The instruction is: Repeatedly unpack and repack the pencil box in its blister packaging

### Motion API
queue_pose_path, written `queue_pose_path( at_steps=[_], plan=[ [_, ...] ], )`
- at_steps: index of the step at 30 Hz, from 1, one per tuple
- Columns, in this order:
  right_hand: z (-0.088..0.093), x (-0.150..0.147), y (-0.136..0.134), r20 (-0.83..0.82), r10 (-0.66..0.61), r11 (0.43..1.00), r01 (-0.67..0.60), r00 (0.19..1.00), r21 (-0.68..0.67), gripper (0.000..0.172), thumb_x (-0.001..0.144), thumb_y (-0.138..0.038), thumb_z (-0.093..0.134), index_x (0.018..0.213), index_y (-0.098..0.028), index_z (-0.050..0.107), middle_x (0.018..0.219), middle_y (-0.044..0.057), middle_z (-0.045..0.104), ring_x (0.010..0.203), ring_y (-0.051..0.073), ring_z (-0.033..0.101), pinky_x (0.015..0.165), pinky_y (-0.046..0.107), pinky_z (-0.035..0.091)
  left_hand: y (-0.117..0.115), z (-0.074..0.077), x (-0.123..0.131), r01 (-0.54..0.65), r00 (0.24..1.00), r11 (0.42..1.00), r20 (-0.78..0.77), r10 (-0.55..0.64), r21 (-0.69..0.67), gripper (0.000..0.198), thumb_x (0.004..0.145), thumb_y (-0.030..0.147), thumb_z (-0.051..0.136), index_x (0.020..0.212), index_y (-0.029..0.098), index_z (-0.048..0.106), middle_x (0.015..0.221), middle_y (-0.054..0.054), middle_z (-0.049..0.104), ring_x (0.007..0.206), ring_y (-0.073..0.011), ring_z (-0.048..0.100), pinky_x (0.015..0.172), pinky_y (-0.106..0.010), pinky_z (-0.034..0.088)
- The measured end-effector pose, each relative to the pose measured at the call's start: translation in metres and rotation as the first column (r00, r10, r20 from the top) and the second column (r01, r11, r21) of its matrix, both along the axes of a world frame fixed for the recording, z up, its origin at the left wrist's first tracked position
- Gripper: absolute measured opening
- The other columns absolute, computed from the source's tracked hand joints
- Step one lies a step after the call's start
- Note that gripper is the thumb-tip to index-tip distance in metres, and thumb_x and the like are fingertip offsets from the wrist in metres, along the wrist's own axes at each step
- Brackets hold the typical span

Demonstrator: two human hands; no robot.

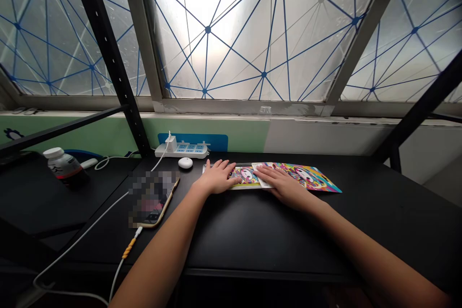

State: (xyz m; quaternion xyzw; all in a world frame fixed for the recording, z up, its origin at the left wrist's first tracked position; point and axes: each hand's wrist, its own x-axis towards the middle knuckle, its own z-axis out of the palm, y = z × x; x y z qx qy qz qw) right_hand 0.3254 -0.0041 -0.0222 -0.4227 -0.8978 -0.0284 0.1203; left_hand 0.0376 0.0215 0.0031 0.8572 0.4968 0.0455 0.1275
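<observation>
Two colourful printed sheets or packets with cartoon faces lie near the back of the black desk. My left hand (217,177) rests flat, fingers spread, on the left end of the left packet (247,176). Palm down, my right hand (283,185) lies with fingers stretched over the place where a white edge meets the right packet (317,179). That right packet reaches out past my right hand to a pointed turquoise corner. What lies beneath my palms is hidden.
Left of my hands are a white round case (185,163), a power strip (191,149), a phone (155,202) with a charging cable, and a white-capped bottle (63,166). Black metal posts (111,57) flank the black desk (252,240) below the windows.
</observation>
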Motion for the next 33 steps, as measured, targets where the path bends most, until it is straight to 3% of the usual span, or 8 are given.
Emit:
queue_pose_path(
  at_steps=[5, 10, 15, 18, 21, 24, 27, 33],
  plan=[
    [-0.015, 0.034, -0.006, -0.052, -0.018, 0.999, 0.02, 0.999, 0.039, 0.064, 0.093, -0.013, 0.04, 0.154, -0.03, 0.035, 0.158, 0.006, 0.039, 0.145, 0.026, 0.036, 0.116, 0.052, 0.035, 0.007, 0.003, -0.013, 0.02, 1.0, 0.996, -0.014, -0.021, -0.091, 0.086, 0.085, 0.083, 0.029, 0.156, 0.035, 0.026, 0.166, -0.006, 0.018, 0.153, -0.0329, 0.011, 0.116, -0.066, -0.001],
    [-0.015, 0.043, -0.004, -0.081, -0.071, 0.983, 0.083, 0.994, 0.164, 0.069, 0.085, -0.001, 0.036, 0.149, -0.025, 0.046, 0.147, 0.008, 0.054, 0.136, 0.023, 0.05, 0.11, 0.046, 0.045, 0.012, 0.008, -0.031, 0.013, 1.0, 0.993, 0.0, -0.013, -0.114, 0.083, 0.084, 0.082, 0.035, 0.155, 0.039, 0.029, 0.165, -0.006, 0.022, 0.152, -0.0342, 0.014, 0.116, -0.067, 0.001],
    [0.004, 0.02, -0.026, -0.212, -0.185, 0.841, 0.266, 0.96, 0.471, 0.061, 0.083, 0.002, 0.036, 0.139, -0.014, 0.056, 0.134, 0.015, 0.065, 0.125, 0.028, 0.061, 0.108, 0.051, 0.047, 0.013, 0.008, -0.03, -0.007, 1.0, 0.999, 0.024, 0.008, -0.047, 0.071, 0.089, 0.079, 0.03, 0.149, 0.043, 0.039, 0.164, -0.007, 0.027, 0.152, -0.0339, 0.018, 0.114, -0.07, 0.005],
    [0.002, -0.018, -0.061, -0.186, -0.055, 0.836, 0.147, 0.981, 0.529, 0.053, 0.088, 0.001, 0.037, 0.133, -0.015, 0.06, 0.131, 0.012, 0.067, 0.122, 0.026, 0.063, 0.107, 0.047, 0.047, 0.01, 0.004, -0.019, -0.032, 0.998, 0.999, 0.049, 0.031, 0.023, 0.067, 0.092, 0.076, 0.029, 0.148, 0.042, 0.043, 0.164, -0.006, 0.026, 0.151, -0.0346, 0.018, 0.114, -0.07, 0.007],
    [-0.012, -0.066, -0.095, -0.109, 0.071, 0.924, -0.024, 0.992, 0.381, 0.042, 0.091, -0.007, 0.047, 0.127, -0.017, 0.064, 0.127, 0.01, 0.07, 0.113, 0.027, 0.067, 0.099, 0.044, 0.053, 0.005, -0.002, -0.005, -0.05, 0.996, 0.994, 0.073, 0.043, 0.1, 0.062, 0.097, 0.068, 0.028, 0.146, 0.035, 0.047, 0.164, -0.008, 0.027, 0.15, -0.0339, 0.022, 0.116, -0.067, 0.01],
    [-0.021, -0.108, -0.104, -0.081, 0.157, 0.973, -0.14, 0.984, 0.181, 0.043, 0.09, -0.034, 0.066, 0.129, -0.016, 0.063, 0.129, 0.015, 0.068, 0.115, 0.033, 0.065, 0.096, 0.047, 0.055, -0.001, -0.006, 0.006, -0.033, 0.996, 0.988, 0.082, 0.021, 0.149, 0.057, 0.099, 0.062, 0.03, 0.145, 0.035, 0.048, 0.162, -0.007, 0.032, 0.15, -0.0323, 0.024, 0.117, -0.065, 0.013],
    [-0.017, -0.127, -0.084, -0.109, 0.228, 0.973, -0.223, 0.968, 0.052, 0.05, 0.09, -0.047, 0.066, 0.129, -0.017, 0.063, 0.132, 0.016, 0.066, 0.125, 0.034, 0.058, 0.105, 0.047, 0.048, -0.004, -0.009, 0.012, 0.012, 0.997, 0.983, 0.078, -0.027, 0.186, 0.055, 0.098, 0.062, 0.033, 0.144, 0.036, 0.049, 0.16, -0.007, 0.036, 0.148, -0.0331, 0.027, 0.116, -0.065, 0.017],
    [-0.007, -0.129, -0.045, -0.257, 0.304, 0.947, -0.321, 0.917, -0.028, 0.027, 0.097, -0.027, 0.054, 0.118, -0.018, 0.067, 0.118, 0.011, 0.072, 0.113, 0.025, 0.064, 0.1, 0.039, 0.048, -0.001, -0.011, 0.012, 0.043, 0.996, 0.974, 0.063, -0.058, 0.221, 0.053, 0.1, 0.058, 0.034, 0.144, 0.034, 0.05, 0.158, -0.008, 0.039, 0.146, -0.0339, 0.032, 0.115, -0.065, 0.021]
  ],
)
